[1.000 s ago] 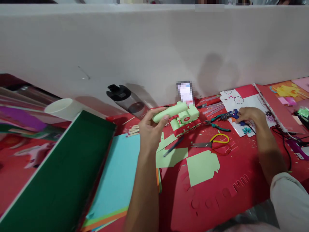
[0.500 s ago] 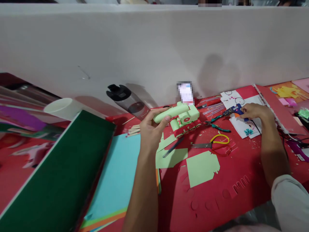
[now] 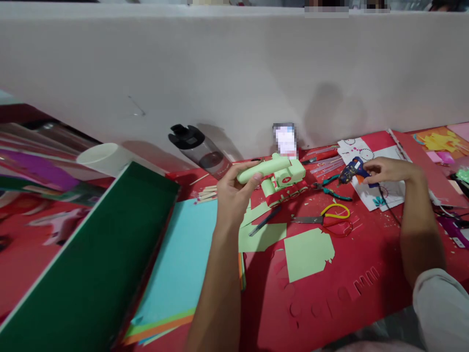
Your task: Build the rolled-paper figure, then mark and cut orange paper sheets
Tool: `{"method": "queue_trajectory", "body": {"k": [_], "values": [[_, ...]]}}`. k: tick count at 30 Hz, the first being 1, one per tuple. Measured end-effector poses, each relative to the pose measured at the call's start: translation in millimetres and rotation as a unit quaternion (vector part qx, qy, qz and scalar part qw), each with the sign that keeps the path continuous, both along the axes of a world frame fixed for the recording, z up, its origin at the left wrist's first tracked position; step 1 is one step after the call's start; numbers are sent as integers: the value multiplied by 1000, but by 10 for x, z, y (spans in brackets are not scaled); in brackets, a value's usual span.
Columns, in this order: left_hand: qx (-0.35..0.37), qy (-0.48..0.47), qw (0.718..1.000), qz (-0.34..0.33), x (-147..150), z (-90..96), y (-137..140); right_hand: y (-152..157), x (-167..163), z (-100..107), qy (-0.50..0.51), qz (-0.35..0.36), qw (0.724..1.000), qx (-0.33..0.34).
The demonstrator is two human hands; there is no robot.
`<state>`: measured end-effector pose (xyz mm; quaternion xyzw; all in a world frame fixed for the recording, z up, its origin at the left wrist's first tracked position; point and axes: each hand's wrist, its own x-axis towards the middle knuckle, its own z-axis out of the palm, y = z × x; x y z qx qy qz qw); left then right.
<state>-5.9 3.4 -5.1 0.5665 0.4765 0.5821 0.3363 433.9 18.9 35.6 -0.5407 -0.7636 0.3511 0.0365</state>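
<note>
My left hand (image 3: 231, 195) is closed around the long rounded bar of a light green craft model (image 3: 293, 175), thumb along its near side. The model has a boxy body with a red cross on a round mark, and red parts along its base. On the right, my right hand (image 3: 394, 170) grips a dark blue glue gun (image 3: 356, 167) with an orange trigger, its nozzle angled down to the left and its cord trailing behind. Beneath the gun lie white printed sheets (image 3: 383, 188). Teal-handled pliers (image 3: 333, 192) rest between the gun and the model.
Scissors (image 3: 322, 217), a dark pen-like tool (image 3: 264, 221) and cut light green paper (image 3: 308, 254) lie on the red table surface (image 3: 351, 313). Blue sheets (image 3: 176, 264), a green board (image 3: 91, 254), a bottle (image 3: 200, 146) and a phone (image 3: 286, 140) stand or lie around; a white wall closes the back.
The glue gun has tilted, its nozzle now pointing more downward, with my right hand still on its handle. My left hand keeps its hold on the model. The whole view has shifted slightly.
</note>
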Motion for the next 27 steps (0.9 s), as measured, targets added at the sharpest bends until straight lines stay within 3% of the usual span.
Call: {"method": "queue_trajectory", "body": {"k": [10,16,18,23,25,27], "values": [[-22,-22,999,-10,17,14,-15,-70,-94,31,225,-129,964,66],[-30,-24,999,-19,34,28,-22,-53,-414,35,342,-86,928,120],[-27,-21,999,-31,31,32,-28,-5,-565,-19,398,-97,902,137],[-7,-9,997,-70,29,42,-55,3,-1052,-123,564,-182,795,133],[-8,-8,996,-83,39,44,-68,-49,-1245,-138,597,-189,773,97],[-14,-9,996,-93,57,48,-80,-100,-1401,-160,613,-168,772,34]]}}
